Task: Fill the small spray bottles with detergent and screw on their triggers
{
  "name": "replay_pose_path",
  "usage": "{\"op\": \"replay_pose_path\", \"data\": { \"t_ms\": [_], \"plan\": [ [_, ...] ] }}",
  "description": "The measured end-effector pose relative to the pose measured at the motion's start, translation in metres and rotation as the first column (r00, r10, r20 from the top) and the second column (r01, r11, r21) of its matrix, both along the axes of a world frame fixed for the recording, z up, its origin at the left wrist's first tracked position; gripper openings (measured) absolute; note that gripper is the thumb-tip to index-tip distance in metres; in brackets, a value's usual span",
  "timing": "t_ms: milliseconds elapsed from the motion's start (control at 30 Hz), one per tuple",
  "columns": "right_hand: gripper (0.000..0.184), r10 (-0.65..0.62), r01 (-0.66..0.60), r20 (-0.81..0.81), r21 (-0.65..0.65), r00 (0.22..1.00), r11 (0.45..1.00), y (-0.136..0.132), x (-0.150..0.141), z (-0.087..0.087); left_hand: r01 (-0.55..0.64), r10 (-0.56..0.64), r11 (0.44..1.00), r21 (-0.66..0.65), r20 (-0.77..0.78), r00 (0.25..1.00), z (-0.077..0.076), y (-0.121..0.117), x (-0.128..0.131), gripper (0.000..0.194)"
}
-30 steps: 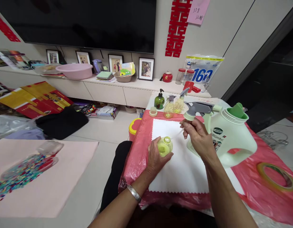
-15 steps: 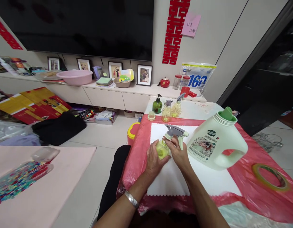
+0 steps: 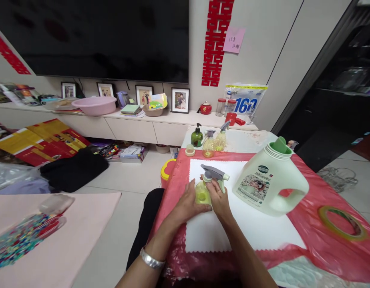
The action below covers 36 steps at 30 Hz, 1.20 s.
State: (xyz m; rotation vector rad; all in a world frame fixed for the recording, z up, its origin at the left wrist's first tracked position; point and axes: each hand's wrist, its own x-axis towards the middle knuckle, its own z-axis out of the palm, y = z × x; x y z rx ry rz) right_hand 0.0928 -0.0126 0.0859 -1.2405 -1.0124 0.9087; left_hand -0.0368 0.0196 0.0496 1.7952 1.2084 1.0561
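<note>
A small clear spray bottle (image 3: 203, 195) with yellow-green liquid stands over the white sheet, and my left hand (image 3: 188, 202) is wrapped round its body. Pinched at the collar of the grey trigger spray head (image 3: 213, 173) are the fingers of my right hand (image 3: 220, 198). The spray head sits at the bottle's neck, its nozzle pointing right; whether the threads are engaged is hidden by my fingers. Right of my hands stands a large pale green detergent jug (image 3: 269, 180) with a green piece (image 3: 280, 145) in its mouth.
Behind the white sheet (image 3: 209, 236) stand two spray bottles (image 3: 220, 141), a green pump bottle (image 3: 197, 137) and a small pale cap (image 3: 190, 150). A roll of tape (image 3: 342, 223) lies on the red plastic cover (image 3: 317, 250) at right. A yellow-and-red stool (image 3: 167, 171) is beside the table.
The bottle and both hands have moved slightly lower in view, and the bottle is more upright. My left fingers have straightened somewhat along its side. The camera view has shifted slightly.
</note>
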Motion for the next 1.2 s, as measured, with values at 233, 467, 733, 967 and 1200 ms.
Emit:
{"op": "replay_pose_path", "data": {
  "t_ms": [233, 467, 733, 967, 1200],
  "plan": [
    [0.038, 0.01, -0.013, 0.067, 0.037, 0.998, 0.999, 0.005, 0.003, -0.012, 0.143, -0.115, 0.987, -0.074, 0.296, 0.948, 0.058, 0.008, 0.006, 0.037],
    [0.043, 0.062, -0.076, 0.14, 0.101, 0.988, 0.992, 0.005, 0.003, -0.015, 0.105, -0.049, 0.988, -0.113, 0.416, 0.908, 0.057, 0.013, 0.026, 0.029],
    [0.043, 0.026, -0.066, 0.251, 0.153, 0.968, 0.986, 0.005, 0.011, -0.019, 0.17, 0.019, 0.951, -0.258, 0.597, 0.802, 0.051, 0.016, 0.031, 0.039],
    [0.035, 0.032, -0.07, 0.213, 0.174, 0.977, 0.982, 0.012, 0.012, -0.044, 0.178, -0.024, 0.965, -0.195, 0.605, 0.796, 0.043, 0.01, 0.033, 0.024],
    [0.036, 0.021, -0.056, 0.241, 0.141, 0.97, 0.988, 0.012, 0.012, -0.04, 0.139, 0.036, 0.961, -0.238, 0.61, 0.791, 0.056, 0.012, 0.034, 0.027]
  ]
}}
